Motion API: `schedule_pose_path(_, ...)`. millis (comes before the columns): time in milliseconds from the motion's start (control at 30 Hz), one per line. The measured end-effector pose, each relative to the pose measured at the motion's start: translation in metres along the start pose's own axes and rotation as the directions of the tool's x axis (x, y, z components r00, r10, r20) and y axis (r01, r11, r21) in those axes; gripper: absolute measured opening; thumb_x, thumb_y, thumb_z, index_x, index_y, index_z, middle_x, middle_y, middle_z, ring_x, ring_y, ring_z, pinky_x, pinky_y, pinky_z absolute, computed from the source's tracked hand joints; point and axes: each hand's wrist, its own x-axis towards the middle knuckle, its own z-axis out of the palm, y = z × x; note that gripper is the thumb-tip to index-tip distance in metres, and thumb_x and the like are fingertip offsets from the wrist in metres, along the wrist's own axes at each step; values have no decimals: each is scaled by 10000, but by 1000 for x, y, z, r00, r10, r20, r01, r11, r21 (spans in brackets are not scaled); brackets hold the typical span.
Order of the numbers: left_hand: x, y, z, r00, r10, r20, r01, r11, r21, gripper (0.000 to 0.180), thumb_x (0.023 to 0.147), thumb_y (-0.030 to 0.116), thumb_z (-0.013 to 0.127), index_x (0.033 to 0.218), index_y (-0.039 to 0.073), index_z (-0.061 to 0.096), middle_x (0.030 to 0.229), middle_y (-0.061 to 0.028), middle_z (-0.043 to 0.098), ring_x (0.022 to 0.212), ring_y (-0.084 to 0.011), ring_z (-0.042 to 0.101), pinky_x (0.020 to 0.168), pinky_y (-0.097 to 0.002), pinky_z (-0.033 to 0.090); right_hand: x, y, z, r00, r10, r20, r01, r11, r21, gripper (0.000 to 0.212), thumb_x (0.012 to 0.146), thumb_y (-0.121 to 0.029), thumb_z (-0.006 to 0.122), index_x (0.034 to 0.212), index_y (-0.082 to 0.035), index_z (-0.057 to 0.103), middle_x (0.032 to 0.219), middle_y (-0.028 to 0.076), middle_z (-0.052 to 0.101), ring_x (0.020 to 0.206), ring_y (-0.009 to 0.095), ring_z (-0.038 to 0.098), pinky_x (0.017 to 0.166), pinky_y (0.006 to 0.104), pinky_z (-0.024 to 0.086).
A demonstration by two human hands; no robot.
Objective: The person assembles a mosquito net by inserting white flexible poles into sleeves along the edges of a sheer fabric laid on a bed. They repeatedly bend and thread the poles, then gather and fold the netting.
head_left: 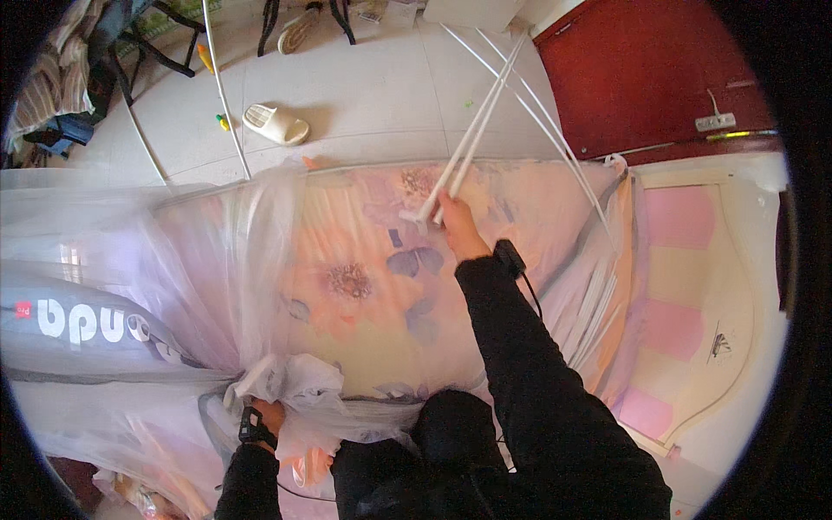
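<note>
My right hand (459, 227) is closed around the lower ends of two thin white poles (478, 130). They slant up and away over the bed toward the floor beyond. Beneath them lies a floral bedsheet (381, 321) in peach, pink and lilac. At the near edge of the bed, my left hand (272, 416) grips a bunched part of a sheer white net (308, 381); its fingertips are partly hidden in the folds. The net drapes across the left side of the bed. More thin white poles (594, 316) lie together under netting at the right.
A pink and cream headboard (667, 303) stands at the right, beside a dark red cabinet (641, 69) bearing a power strip (715, 121). On the floor beyond sits a cream slipper (276, 124). Upright white poles (223, 95) rise at the left. A grey printed fabric (87, 321) lies under net.
</note>
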Motion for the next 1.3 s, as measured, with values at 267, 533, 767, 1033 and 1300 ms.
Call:
schedule_pose_path(267, 2, -3, 35, 961, -275, 38, 262, 852, -452, 384, 859, 179, 501, 1212, 36, 546, 1192, -222, 562, 1109, -372, 515, 931, -446, 417, -101, 43, -34, 991, -11, -135, 5, 999, -43, 306, 958, -286, 447, 827, -30, 550, 631, 71, 549, 563, 167, 533, 542, 286, 427)
schedule_pose_path(533, 7, -11, 85, 994, 93, -64, -95, 995, -23, 417, 879, 159, 460, 1289, 89, 485, 1310, -137, 496, 1170, -337, 481, 982, -452, 377, -113, 66, -3, 951, 271, -151, -253, 959, 128, 291, 942, -248, 486, 703, -83, 467, 667, 36, 506, 606, 177, 535, 537, 284, 449)
schedule_pose_path(767, 30, -11, 128, 999, 11, -33, -25, 879, -476, 428, 940, 205, 376, 1349, 78, 402, 1384, -115, 423, 1231, -266, 427, 1028, -409, 339, -109, 63, 1, 920, 335, -203, -291, 931, 219, 302, 939, -228, 478, 674, -87, 450, 621, 29, 441, 550, 176, 485, 500, 295, 447)
schedule_pose_path(1033, 16, -1, 63, 998, 61, -27, -65, 980, -185, 404, 937, 210, 389, 1313, 74, 446, 1326, -121, 483, 1181, -274, 473, 980, -415, 377, -104, 65, 0, 947, 285, -151, -254, 947, 196, 283, 951, -275, 473, 718, -116, 456, 574, -6, 402, 525, 142, 448, 475, 267, 392)
schedule_pose_path(1300, 4, 9, 23, 968, 104, 228, -202, 863, 463, 334, 908, 215, 434, 1178, 89, 585, 1178, -91, 600, 1050, -278, 566, 902, -407, 427, -160, 7, -14, 989, 137, 54, -147, 944, 295, 339, 941, -357, 509, 697, -140, 418, 522, -39, 285, 461, 116, 293, 488, 273, 287)
